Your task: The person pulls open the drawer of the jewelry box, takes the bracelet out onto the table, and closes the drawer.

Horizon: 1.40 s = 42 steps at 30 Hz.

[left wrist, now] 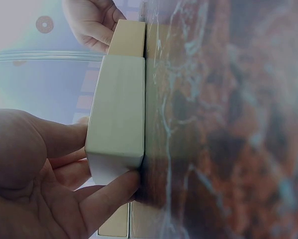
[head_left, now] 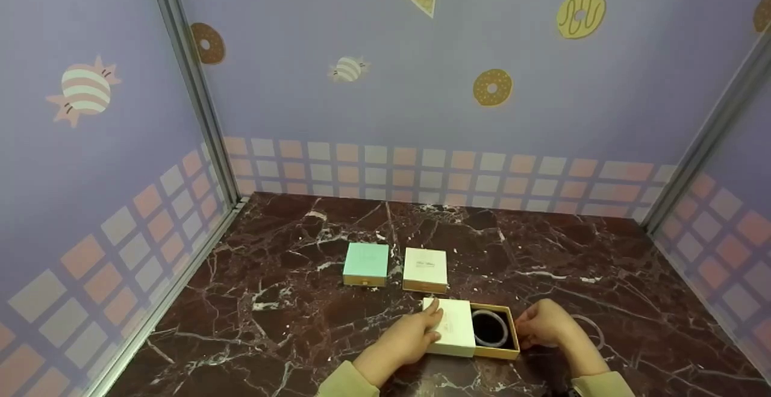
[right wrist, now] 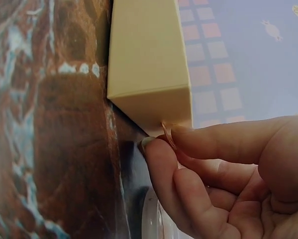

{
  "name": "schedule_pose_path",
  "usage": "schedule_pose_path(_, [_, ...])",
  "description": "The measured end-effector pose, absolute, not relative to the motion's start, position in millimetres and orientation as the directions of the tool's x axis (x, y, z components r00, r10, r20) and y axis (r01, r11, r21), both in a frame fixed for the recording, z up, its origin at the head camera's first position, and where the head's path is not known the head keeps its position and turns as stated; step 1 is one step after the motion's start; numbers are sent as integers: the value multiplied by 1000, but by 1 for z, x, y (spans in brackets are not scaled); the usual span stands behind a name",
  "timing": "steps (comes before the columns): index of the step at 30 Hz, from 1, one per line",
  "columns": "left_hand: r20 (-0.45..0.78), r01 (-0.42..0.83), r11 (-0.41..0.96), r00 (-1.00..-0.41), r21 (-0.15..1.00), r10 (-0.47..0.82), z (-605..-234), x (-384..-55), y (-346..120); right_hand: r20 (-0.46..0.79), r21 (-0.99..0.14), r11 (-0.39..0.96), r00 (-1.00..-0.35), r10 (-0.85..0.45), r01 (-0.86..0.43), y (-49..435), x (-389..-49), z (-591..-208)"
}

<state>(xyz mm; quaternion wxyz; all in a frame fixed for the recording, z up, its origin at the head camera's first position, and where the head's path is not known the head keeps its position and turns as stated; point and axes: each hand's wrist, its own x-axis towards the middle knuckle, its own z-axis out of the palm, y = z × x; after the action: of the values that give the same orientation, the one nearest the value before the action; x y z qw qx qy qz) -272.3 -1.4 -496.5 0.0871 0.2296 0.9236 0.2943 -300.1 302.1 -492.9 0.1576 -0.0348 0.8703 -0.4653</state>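
Note:
A cream drawer-style gift box [head_left: 455, 325] lies on the table, its gold-edged drawer [head_left: 497, 353] slid partly out to the right. Inside the drawer, on black lining, lies a pale bangle [head_left: 493, 344]. My left hand [head_left: 405, 338] grips the closed left end of the cover [left wrist: 116, 104], with the thumb on one side and a finger low against the end. At the drawer's right end, my right hand [head_left: 545, 323] pinches a small pull tab [right wrist: 167, 135] between thumb and index finger. A second clear bangle [head_left: 593, 328] lies beside the right wrist, partly hidden.
Behind the open box stand a mint-green box [head_left: 366, 263] and another cream box [head_left: 425, 268], both shut. The dark red marbled table [head_left: 289, 349] meets purple patterned walls [head_left: 385, 108] at the back and sides.

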Motion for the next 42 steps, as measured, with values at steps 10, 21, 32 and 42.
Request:
schedule_pose_path(10, [-33,377,722,-874,580,484,-495,-273,-2,-204,-785,614,-969,-139,77,301,-298,-487])
schedule_pose_path(21, [-36,376,724,-875,578,483,-495,-274,-3,-53,-769,637,-999,11,48,296,-301,-480])
schedule_pose_path(32, [-24,376,722,-879,581,476,-496,-273,-2,101,-703,708,-995,8,-66,284,-299,-477])
schedule_pose_path(42, [-15,385,719,-876,579,481,-496,-272,-2,88,-697,713,-996,-28,-82,270,-297,-481])
